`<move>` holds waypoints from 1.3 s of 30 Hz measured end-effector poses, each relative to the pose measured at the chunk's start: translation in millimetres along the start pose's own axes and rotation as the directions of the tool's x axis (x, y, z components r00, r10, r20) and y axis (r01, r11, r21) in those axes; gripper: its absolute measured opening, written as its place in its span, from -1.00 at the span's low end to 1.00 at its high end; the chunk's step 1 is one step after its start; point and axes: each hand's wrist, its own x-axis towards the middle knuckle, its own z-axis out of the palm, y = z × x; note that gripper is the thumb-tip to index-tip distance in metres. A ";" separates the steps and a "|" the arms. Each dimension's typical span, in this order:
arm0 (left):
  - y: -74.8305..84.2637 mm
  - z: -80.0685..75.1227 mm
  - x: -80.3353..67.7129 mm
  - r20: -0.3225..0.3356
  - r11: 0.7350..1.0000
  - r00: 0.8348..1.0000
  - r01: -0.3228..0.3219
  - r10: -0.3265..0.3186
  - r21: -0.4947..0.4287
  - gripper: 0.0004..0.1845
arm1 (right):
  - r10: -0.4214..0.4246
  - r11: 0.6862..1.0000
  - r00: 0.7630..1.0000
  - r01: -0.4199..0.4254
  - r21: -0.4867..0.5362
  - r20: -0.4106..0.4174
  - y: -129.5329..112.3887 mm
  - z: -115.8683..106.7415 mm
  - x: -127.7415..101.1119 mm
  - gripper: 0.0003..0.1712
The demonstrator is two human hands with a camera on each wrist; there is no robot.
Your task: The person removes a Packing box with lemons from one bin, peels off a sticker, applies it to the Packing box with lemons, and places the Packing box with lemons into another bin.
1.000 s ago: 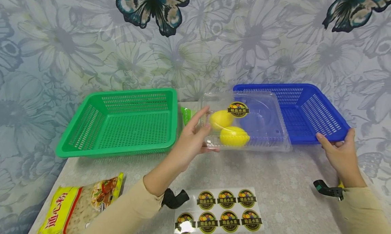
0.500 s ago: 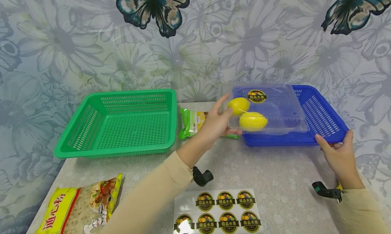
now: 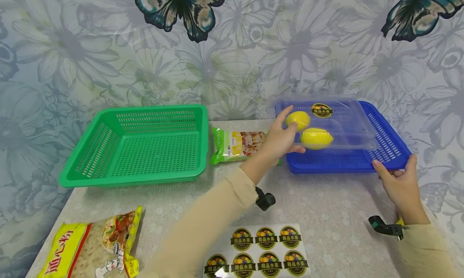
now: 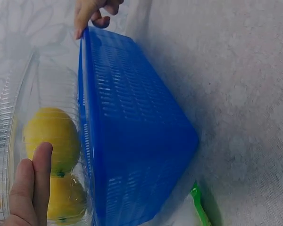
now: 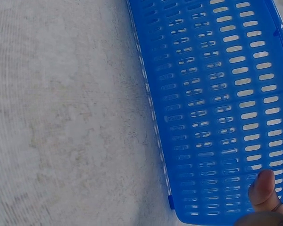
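The left hand (image 3: 280, 139) gripped the near-left end of a clear plastic box (image 3: 338, 123), its fingers (image 4: 37, 174) curled round the edge, and held it above the blue basket (image 3: 389, 147) on the bench (image 3: 326, 205). Two lemons (image 3: 308, 129) lay inside the box under a round label (image 3: 321, 110). The right hand (image 3: 398, 185) pinched the basket's near-right corner, thumb over the rim; a green basket (image 3: 145, 147) and a snack packet (image 3: 237, 144) lay to the left.
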 end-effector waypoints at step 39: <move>-22.9 77.4 49.2 -0.162 0.967 0.985 0.096 -0.058 0.238 -0.43 | -0.016 1.000 1.000 0.015 -0.004 -0.023 -0.1 1.1 -0.7 0.10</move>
